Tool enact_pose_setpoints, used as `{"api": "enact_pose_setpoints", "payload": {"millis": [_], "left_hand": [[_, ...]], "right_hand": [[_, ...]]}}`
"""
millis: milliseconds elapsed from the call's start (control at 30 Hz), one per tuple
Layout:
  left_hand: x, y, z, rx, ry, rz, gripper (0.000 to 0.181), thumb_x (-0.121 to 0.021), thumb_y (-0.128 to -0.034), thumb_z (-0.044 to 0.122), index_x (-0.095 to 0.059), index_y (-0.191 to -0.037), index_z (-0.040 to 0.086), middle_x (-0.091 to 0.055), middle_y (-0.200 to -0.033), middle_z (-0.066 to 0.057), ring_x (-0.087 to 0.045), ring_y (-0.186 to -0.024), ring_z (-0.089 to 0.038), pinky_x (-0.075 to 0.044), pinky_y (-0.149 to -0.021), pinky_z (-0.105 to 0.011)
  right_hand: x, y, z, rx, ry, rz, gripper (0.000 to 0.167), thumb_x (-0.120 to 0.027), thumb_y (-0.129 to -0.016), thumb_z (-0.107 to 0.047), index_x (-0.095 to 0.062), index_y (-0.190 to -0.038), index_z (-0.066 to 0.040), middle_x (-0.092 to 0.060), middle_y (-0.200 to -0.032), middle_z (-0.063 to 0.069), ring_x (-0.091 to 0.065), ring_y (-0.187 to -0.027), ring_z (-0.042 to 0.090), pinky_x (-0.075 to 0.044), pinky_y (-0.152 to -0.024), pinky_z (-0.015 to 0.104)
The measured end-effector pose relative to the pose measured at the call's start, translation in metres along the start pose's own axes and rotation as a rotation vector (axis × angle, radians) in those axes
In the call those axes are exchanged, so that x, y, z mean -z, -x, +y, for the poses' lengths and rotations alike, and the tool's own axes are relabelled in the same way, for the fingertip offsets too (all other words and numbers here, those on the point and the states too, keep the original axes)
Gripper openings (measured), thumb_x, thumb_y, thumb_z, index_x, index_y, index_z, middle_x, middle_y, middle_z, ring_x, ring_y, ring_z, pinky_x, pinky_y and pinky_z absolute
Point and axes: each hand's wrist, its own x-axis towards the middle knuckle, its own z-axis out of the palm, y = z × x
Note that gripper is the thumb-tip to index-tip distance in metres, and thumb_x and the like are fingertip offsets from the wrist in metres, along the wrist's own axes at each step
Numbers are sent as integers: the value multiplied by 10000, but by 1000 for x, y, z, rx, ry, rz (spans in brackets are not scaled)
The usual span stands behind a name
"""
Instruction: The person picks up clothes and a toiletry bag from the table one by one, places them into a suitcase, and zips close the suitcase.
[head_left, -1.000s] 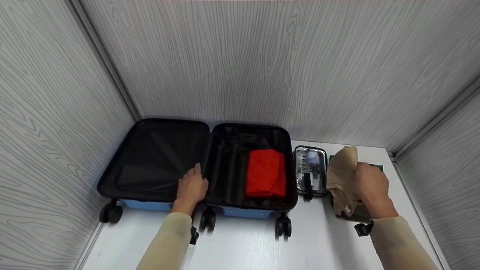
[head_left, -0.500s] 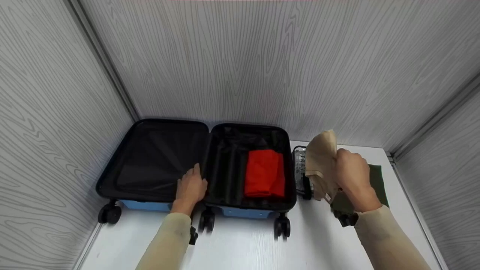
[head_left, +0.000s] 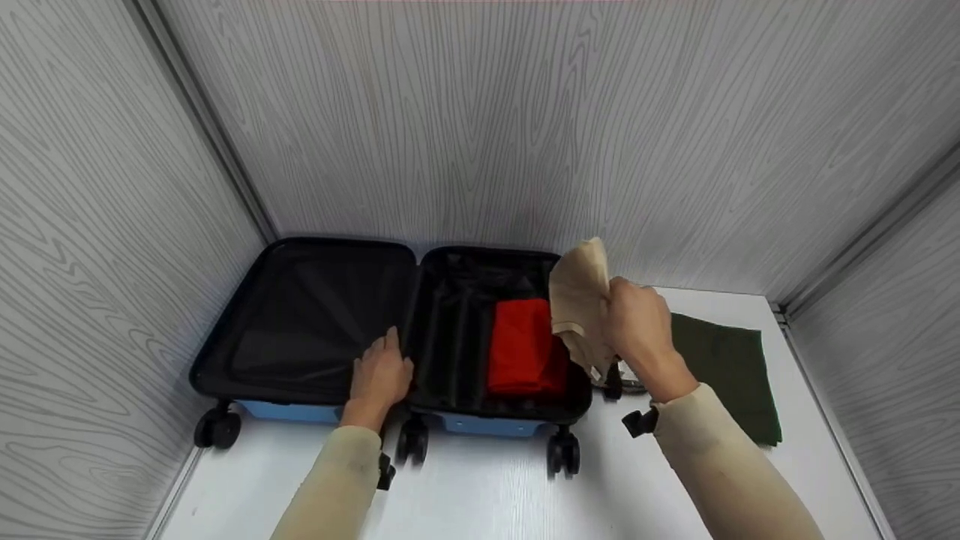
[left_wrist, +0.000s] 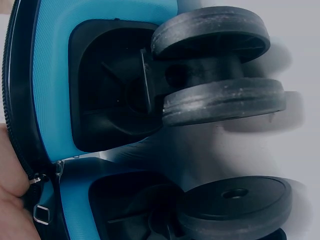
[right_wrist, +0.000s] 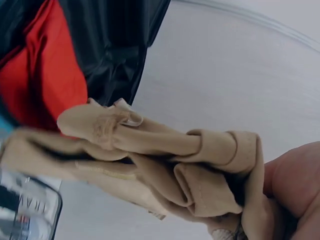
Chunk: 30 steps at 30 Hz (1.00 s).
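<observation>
A blue suitcase (head_left: 322,315) with black lining lies spread open in the head view. My left hand (head_left: 381,371) rests on it near the hinge between the halves, fingers fairly straight; part of that hand (left_wrist: 12,190) shows beside a zipper in the left wrist view. My right hand (head_left: 641,319) grips a folded beige pair of pants (head_left: 581,300), held up over the right half's outer edge. Belt loops show on the pants (right_wrist: 215,150) in the right wrist view. Beneath them, a folded red cloth (head_left: 517,349) lies inside the right half, partly covered.
A clear toiletry bag (head_left: 631,386) sits right of the suitcase, mostly hidden by the right hand and pants. Farther right, a folded dark green cloth (head_left: 724,367) lies flat on the white table (head_left: 510,495). Grey wood-grain panels (head_left: 480,135) stand behind and at both sides.
My right hand has carried the beige pants leftward from above the green cloth, past the toiletry bag, to the suitcase's right edge. More green cloth shows. The left hand has stayed put.
</observation>
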Motion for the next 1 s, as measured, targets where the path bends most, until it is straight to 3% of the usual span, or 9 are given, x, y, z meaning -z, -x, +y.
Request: {"api": "enact_pose_setpoints", "payload": {"millis": [167, 533, 800, 1000], "left_hand": [[0, 0, 0, 14, 5, -11, 660, -531, -1106, 219, -256, -1652, -30, -400, -1622, -294, -404, -1483, -500, -291, -1204, -710], [1, 1, 0, 38, 16, -33, 657, -515, -1115, 226, -239, -1664, -5, -370, -1650, -275, -368, -1512, -482, -246, -1236, -691], [0, 2, 0, 33, 34, -35, 652, -513, -1116, 227, -244, -1662, -6, -379, -1643, -278, -369, -1510, -485, -243, -1236, -692], [2, 2, 0, 31, 28, -26, 653, -518, -1114, 226, -248, -1661, -8, -384, -1639, -278, -377, -1504, -487, -254, -1233, -691]], "right_hand": [[-11, -5, -23, 15, -12, -31, 197, -641, -955, -66, -647, -771, 4, -700, -717, 219, -709, -669, 456, -559, -585, 598], [-50, -11, -64, 5, -95, -58, 141, -729, -901, -108, -660, -804, -31, -740, -806, 235, -719, -763, 506, -554, -658, 631], [-82, -13, -74, -99, -258, -126, 137, -711, -946, -172, -703, -845, -80, -763, -864, 194, -741, -823, 454, -576, -717, 590], [-93, -14, -78, -114, -336, -139, 156, -744, -963, -223, -746, -910, -76, -773, -866, 168, -752, -825, 410, -596, -721, 550]]}}
